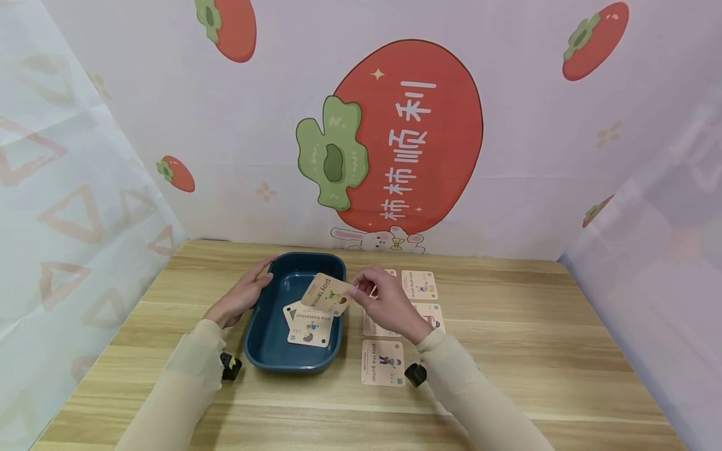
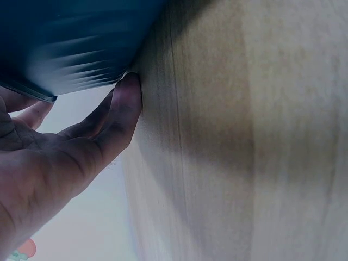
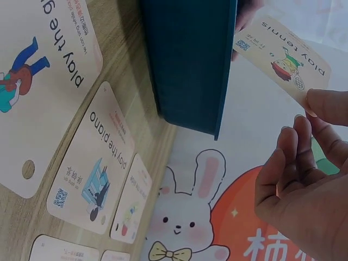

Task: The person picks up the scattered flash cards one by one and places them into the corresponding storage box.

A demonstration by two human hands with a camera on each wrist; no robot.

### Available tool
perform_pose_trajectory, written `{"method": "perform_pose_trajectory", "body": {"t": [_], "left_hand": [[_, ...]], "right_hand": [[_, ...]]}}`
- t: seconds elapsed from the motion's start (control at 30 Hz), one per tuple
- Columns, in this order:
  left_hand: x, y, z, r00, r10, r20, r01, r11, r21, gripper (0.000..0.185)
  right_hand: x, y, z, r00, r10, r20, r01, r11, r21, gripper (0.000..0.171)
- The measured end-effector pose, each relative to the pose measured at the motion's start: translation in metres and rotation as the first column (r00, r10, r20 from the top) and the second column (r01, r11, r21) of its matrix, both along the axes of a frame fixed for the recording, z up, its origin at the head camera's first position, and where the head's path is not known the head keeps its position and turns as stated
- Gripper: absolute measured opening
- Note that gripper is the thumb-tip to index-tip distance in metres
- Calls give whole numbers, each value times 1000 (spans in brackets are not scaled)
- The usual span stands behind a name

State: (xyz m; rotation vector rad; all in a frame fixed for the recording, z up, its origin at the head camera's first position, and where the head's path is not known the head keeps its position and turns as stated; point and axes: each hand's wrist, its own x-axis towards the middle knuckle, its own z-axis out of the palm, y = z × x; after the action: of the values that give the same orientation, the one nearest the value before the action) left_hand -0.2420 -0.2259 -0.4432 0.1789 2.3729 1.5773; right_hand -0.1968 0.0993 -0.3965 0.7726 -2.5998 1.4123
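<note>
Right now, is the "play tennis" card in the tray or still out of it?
Out. The right hand pinches the "play tennis" card above the blue tray, where the "play basketball" card already lies.

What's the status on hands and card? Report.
Right hand pinches "play tennis" picture card above dark blue plastic tray. Left hand steadies tray's side. Nothing blocking.
</note>
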Motion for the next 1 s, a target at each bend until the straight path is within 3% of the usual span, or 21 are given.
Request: {"method": "perform_pose_trajectory", "body": {"t": [0.3, 1.0], "left_hand": [[0, 2, 2, 1000, -11, -18, 11, 1000, -4, 55], [1, 1, 3, 1000, -10, 14, 10, 1000, 26, 55]], "right_hand": [[-2, -4, -4, 1000, -3, 16, 2, 999, 39, 5], [2, -5, -3, 998, -3, 61, -1, 999, 52, 7]]}}
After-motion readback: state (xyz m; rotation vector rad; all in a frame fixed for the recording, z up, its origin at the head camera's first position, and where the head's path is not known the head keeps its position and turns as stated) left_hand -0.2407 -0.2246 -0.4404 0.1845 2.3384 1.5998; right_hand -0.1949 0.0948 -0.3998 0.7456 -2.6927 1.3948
